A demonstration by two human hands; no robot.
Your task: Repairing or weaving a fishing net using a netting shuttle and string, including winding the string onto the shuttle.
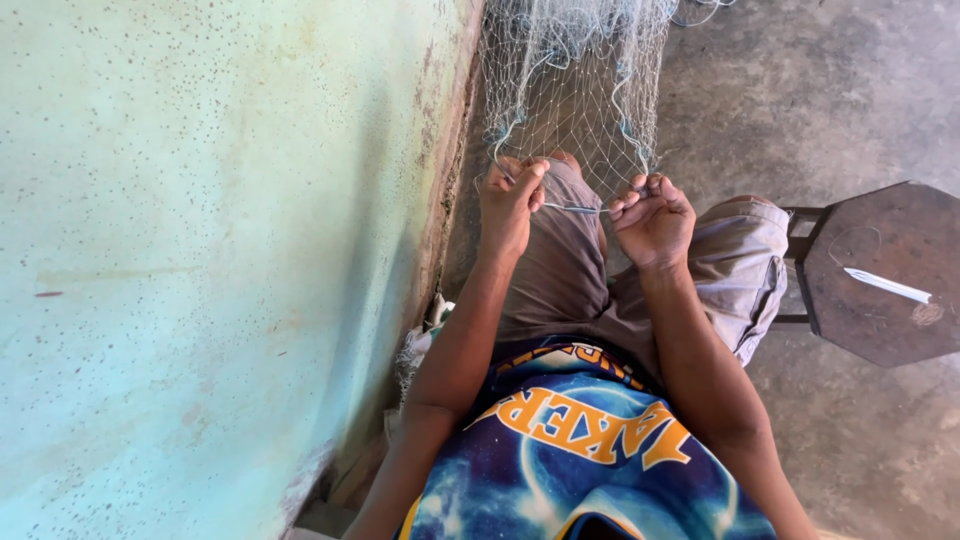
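Note:
A pale fishing net (575,90) hangs down in front of my knees, its lower edge gathered at my hands. My left hand (508,205) pinches the net's edge above my left knee. My right hand (652,215) is closed on the net and on a thin netting needle (578,208) that spans the gap between both hands. Both hands hover over my lap, about a hand's width apart.
A pale green speckled wall (200,260) runs close along my left side. A dark octagonal wooden stool (880,275) stands at my right with a white needle-shaped tool (888,285) lying on it. The ground is bare concrete (820,90).

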